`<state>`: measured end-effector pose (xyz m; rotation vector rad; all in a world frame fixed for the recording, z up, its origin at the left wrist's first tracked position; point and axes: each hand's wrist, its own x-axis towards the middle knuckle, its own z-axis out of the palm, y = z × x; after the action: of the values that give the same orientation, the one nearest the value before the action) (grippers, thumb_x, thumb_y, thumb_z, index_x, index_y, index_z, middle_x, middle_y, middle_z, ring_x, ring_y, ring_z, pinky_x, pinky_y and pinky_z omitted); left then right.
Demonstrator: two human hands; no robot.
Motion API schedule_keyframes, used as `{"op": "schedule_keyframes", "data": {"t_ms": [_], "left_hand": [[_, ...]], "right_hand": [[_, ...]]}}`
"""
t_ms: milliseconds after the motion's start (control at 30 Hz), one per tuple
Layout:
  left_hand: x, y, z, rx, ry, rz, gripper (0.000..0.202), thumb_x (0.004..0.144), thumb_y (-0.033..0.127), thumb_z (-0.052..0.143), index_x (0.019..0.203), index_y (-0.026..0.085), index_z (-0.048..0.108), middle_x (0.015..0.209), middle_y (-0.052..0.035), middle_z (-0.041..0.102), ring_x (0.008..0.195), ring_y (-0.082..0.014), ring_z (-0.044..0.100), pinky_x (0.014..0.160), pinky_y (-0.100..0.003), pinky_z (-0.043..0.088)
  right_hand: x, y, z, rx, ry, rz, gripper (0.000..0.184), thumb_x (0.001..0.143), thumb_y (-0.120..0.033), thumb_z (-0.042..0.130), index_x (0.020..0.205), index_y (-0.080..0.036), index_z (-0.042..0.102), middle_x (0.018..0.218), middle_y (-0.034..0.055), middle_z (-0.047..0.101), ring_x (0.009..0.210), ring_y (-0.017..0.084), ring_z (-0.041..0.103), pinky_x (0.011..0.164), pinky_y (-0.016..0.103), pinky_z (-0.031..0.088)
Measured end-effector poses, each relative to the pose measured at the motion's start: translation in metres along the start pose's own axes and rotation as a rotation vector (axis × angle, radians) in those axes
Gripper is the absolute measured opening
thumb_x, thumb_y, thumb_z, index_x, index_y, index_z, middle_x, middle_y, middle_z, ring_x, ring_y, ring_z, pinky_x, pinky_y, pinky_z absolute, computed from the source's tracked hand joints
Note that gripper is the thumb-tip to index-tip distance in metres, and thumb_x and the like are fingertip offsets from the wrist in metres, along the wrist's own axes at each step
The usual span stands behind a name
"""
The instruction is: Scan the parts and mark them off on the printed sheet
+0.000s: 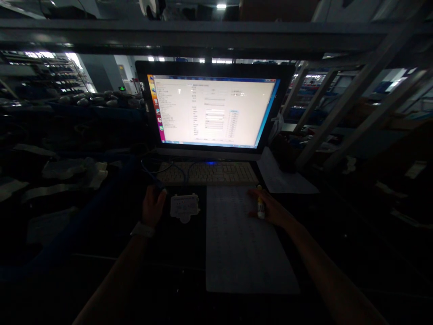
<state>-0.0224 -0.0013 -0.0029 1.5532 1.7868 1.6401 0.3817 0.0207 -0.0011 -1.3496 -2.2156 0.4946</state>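
Observation:
My left hand (154, 206), with a pale band at the wrist, is closed around the end of a blue cable (156, 180); the gripped end is mostly hidden. Just right of it lies a small white plastic module (184, 206) with printed text and tabs at its edges. My right hand (272, 210) is over the upper right edge of a printed sheet (241, 253). A yellow-and-white marker (260, 205) is held across its fingers, and the thumb and forefinger reach past it above the paper.
A lit monitor (213, 110) showing a software window stands behind a white keyboard (223, 173). Another paper (284, 176) lies to the right. At left is a blue bin (101, 203) with bagged pale parts. A metal shelf beam (209, 34) crosses overhead. The surroundings are dim.

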Motion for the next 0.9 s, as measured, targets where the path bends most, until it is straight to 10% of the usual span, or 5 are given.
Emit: {"op": "schedule_keyframes", "data": {"t_ms": [400,900], "left_hand": [[0.000,-0.002,0.001,0.014,-0.003,-0.014,0.030,0.072,0.051,0.052,0.079,0.021,0.048,0.069,-0.0006,0.053,0.067,-0.0181,0.053,0.059,-0.030,0.044],[0.001,-0.002,0.002,-0.013,0.010,-0.018,0.027,0.073,0.048,0.052,0.079,0.022,0.047,0.070,-0.0006,0.051,0.065,-0.0179,0.051,0.059,-0.030,0.043]], "right_hand": [[-0.009,0.004,0.004,0.069,-0.002,-0.010,0.065,0.074,-0.045,0.071,0.131,-0.023,0.049,0.128,0.0127,0.060,0.122,0.030,0.055,0.107,0.056,0.038],[-0.011,0.010,0.006,0.023,0.386,0.100,0.034,0.078,-0.051,0.057,0.098,-0.025,0.064,0.090,0.0054,0.073,0.082,0.026,0.069,0.079,0.043,0.055]]}}
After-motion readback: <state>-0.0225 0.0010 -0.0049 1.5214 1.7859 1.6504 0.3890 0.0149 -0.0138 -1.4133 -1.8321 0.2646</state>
